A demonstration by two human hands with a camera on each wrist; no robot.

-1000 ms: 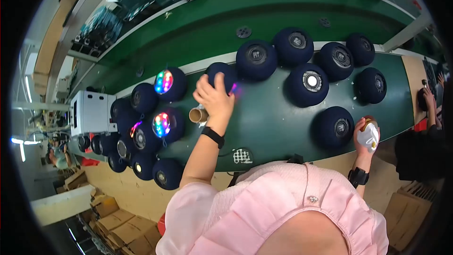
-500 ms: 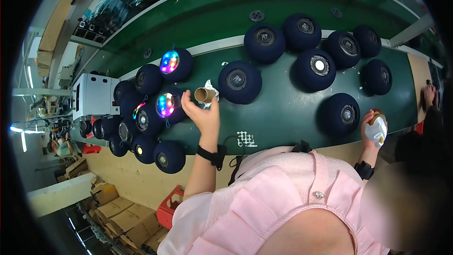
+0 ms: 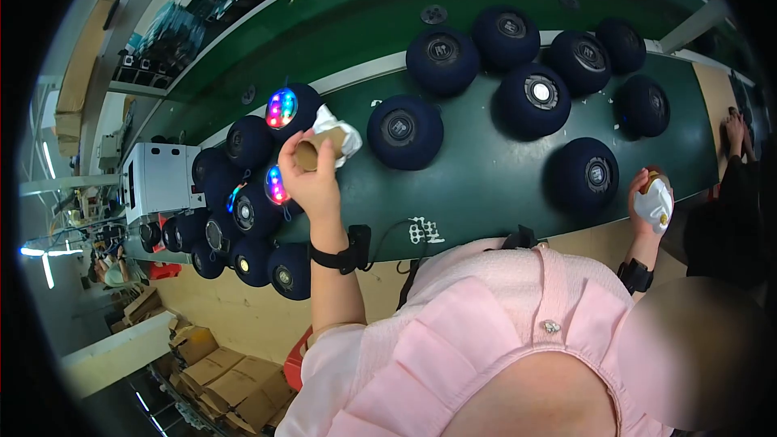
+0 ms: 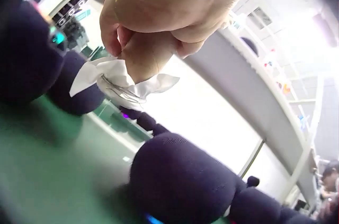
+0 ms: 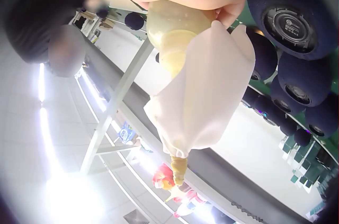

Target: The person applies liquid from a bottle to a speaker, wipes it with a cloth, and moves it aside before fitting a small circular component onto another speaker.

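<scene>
My left hand (image 3: 314,193) grips a brown cardboard tube (image 4: 147,57) with white cloth (image 4: 114,81) bunched at its far end. In the head view the tube's hollow end faces left, above dark blue round speakers, one showing a lit, multicoloured face (image 3: 282,108). Right of that hand sits another round speaker (image 3: 405,133), its black disc facing up. At the bench's right front edge, my right hand (image 3: 640,212) holds a translucent yellowish bottle (image 5: 175,27). White cloth (image 5: 206,94) wraps the bottle, and its narrow nozzle (image 5: 178,171) sticks out; the palm hides the other end.
Several round speakers (image 3: 532,103) stand on the green bench (image 3: 477,194) to the right, more crowd the left by a white machine (image 3: 162,178). A low rail (image 3: 356,77) runs behind. Cardboard boxes (image 3: 235,384) lie on the floor; another person's hand (image 3: 734,128) is far right.
My left hand has left the middle speaker, taken hold of the cardboard tube standing on the bench and lifted it leftward. The right hand keeps hold of the cloth-wrapped bottle.
</scene>
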